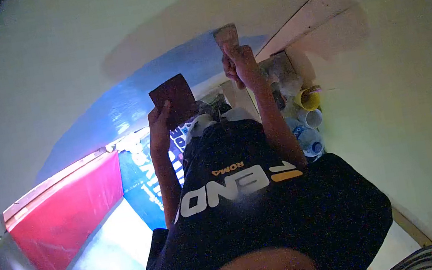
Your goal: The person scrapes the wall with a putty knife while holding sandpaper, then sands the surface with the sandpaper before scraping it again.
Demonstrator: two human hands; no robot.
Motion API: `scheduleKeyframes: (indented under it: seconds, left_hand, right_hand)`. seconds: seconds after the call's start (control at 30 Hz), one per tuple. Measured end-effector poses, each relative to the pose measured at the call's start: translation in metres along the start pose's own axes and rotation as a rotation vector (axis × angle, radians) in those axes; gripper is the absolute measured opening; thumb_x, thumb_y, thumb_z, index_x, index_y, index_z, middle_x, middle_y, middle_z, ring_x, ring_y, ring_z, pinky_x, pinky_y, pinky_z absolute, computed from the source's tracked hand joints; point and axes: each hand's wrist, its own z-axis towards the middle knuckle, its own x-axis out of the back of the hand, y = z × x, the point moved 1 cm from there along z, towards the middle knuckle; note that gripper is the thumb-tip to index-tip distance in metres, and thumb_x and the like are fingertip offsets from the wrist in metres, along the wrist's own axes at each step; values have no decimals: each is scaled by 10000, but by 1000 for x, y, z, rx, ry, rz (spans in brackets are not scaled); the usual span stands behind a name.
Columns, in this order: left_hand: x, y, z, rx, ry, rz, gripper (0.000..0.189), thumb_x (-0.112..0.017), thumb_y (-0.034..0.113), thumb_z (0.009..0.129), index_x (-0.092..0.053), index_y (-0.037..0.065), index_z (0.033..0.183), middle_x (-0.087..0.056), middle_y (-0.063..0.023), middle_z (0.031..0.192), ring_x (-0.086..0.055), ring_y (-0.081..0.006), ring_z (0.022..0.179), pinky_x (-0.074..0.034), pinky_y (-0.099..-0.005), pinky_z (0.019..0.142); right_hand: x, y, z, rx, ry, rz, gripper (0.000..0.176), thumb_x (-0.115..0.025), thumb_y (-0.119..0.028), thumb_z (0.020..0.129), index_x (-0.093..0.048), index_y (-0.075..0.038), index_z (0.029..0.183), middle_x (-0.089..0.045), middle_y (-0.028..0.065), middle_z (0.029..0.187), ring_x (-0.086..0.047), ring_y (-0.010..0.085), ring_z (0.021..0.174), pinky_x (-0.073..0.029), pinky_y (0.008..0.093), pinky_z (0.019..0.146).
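a: what is filling most of the view?

b: a black shirt (275, 222) with pale lettering is taking up the lower middle. a red panel (70, 214) is lying well to the left of the shirt.

a: and the hands?

b: both arms are reaching up past the top of the shirt. the left hand (159, 122) is rising above the shirt's upper left edge and is gripping a brown square (173, 101). the thumb is pressing on its near face and the square is sticking up above the hand.

a: how is that square looking?

b: it is showing as flat, dark reddish brown and plain, tilted a little with one corner pointing up.

a: the other hand?

b: the right hand (238, 63) is sitting higher above the shirt, clenched around a pale tool (226, 36). the tool's head is poking out just above the fist.

a: what is it like?

b: the head is looking broad, light and blunt. i cannot tell what kind of tool it is.

a: anything smaller?

b: water bottles (309, 140) are standing just right of the shirt's upper edge, and a yellow cup (309, 98) is sitting a little above them.
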Motion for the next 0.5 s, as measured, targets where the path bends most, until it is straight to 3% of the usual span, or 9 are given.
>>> scheduleKeyframes:
  seconds: [0.4, 0.5]
  left_hand:
    - [-2, 4, 3, 30, -15, 22, 365, -565, 273, 888, -558, -26, 1097, -634, -109, 961, -632, -192, 845, -513, -330, 751]
    - [0, 1, 3, 14, 43, 7, 374, -568, 279, 886, -556, -33, 1092, -634, -108, 955, -633, -191, 837, -513, -328, 747]
  right_hand:
    - [-4, -24, 0, -39, -31, -173, 493, -542, -430, 889, -468, -63, 567, -394, 2, 461, -357, 88, 359, -271, 246, 337]
    - [-5, -12, 5, 17, -26, -61, 506, -548, -454, 878, -467, -66, 564, -385, -2, 450, -356, 86, 351, -266, 244, 332]
